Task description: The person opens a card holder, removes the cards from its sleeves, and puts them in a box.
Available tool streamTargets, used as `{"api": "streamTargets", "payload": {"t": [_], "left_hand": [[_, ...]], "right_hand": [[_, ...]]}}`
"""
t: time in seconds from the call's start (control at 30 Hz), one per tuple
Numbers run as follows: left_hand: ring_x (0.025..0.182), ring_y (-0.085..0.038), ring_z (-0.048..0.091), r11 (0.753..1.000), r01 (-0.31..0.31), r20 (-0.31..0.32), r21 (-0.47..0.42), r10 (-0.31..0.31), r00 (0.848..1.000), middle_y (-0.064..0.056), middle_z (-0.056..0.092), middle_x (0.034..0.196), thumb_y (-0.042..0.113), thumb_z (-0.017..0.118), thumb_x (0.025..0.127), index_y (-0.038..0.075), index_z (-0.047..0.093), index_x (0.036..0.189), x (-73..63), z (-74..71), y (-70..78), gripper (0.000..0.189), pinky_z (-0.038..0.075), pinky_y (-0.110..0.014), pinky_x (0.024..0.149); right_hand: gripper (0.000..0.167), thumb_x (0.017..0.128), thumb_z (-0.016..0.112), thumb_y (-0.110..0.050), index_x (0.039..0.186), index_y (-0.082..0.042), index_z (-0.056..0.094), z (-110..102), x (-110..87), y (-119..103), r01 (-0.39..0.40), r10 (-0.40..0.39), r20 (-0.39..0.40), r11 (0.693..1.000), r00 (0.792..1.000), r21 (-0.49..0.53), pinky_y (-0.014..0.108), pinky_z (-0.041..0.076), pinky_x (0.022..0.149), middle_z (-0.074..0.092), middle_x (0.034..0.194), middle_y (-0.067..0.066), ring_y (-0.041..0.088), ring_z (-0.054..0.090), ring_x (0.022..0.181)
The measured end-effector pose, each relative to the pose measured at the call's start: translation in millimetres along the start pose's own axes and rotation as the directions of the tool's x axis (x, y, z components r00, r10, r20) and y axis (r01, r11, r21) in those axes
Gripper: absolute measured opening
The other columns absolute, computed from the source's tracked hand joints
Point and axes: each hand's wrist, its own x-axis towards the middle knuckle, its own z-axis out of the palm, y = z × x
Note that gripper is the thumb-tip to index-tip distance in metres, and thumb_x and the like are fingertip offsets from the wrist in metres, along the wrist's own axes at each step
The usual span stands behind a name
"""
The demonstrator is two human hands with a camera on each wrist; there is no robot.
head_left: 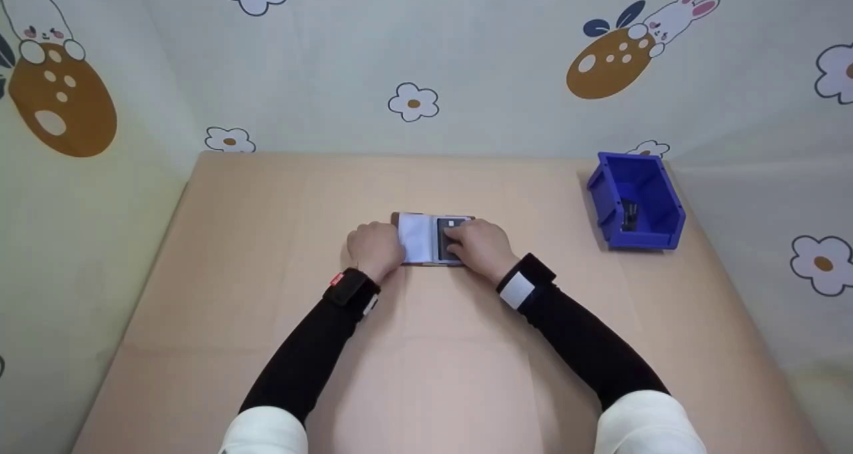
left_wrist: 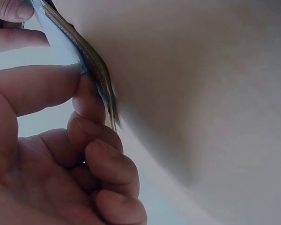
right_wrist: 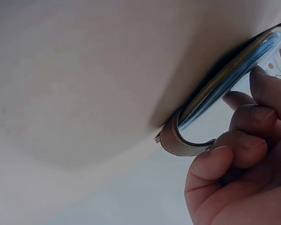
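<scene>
An open card holder (head_left: 416, 239) with brown leather covers and clear plastic sleeves lies at the middle of the table. On its right side a dark card (head_left: 448, 239) shows in a sleeve. My left hand (head_left: 376, 249) pinches the left edge between thumb and index finger; in the left wrist view the other fingers curl beside it. With thumb and index finger on the dark card, my right hand (head_left: 485, 246) grips the right part. A brown stitched strap (right_wrist: 182, 145) bends up from that end against the curled fingers in the right wrist view.
A blue plastic bin (head_left: 636, 201) stands at the table's back right, with small black items (head_left: 629, 214) inside. The tan tabletop (head_left: 266, 201) meets patterned cloth walls (head_left: 333, 74) at the back and sides.
</scene>
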Motion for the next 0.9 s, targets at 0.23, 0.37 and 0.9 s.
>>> {"api": "streamTargets", "payload": {"t": [0.23, 0.37, 0.9], "left_hand": [[0.086, -0.036, 0.064, 1.000, -0.011, -0.030, 0.001, 0.011, 1.000, -0.017, 0.068, 0.090, 0.013, 0.061, 0.084, 0.000, 0.071, 0.087, 0.5, 1.1, -1.7, 0.017, 0.050, -0.047, 0.072], [0.086, -0.035, 0.064, 1.000, -0.018, -0.037, -0.005, 0.018, 0.999, -0.017, 0.069, 0.091, 0.012, 0.061, 0.085, 0.000, 0.072, 0.088, 0.7, 2.3, -1.5, 0.017, 0.049, -0.047, 0.072], [0.087, -0.036, 0.063, 1.000, -0.031, -0.041, 0.001, 0.031, 0.999, -0.018, 0.068, 0.090, 0.011, 0.059, 0.085, -0.001, 0.072, 0.088, 0.6, 2.3, -2.2, 0.017, 0.049, -0.048, 0.073]], "right_hand": [[0.027, 0.090, 0.072, -0.019, 0.117, -0.014, 0.074, 0, 0.2, -1, -0.014, 0.015, 0.013, 1.000, 1.000, -0.005, 0.045, 0.052, 0.075, 0.073, 0.100, 0.009, 0.028, 0.067, 0.090], [0.026, 0.090, 0.073, -0.019, 0.115, -0.015, 0.075, -1, -0.1, -1, -0.010, 0.010, 0.009, 1.000, 1.000, -0.006, 0.045, 0.052, 0.075, 0.073, 0.098, 0.010, 0.028, 0.067, 0.089], [0.020, 0.090, 0.073, -0.018, 0.108, -0.011, 0.075, -11, -2.2, 2, -0.047, 0.047, 0.013, 0.999, 0.999, 0.001, 0.042, 0.052, 0.075, 0.072, 0.095, 0.009, 0.025, 0.067, 0.088]]}}
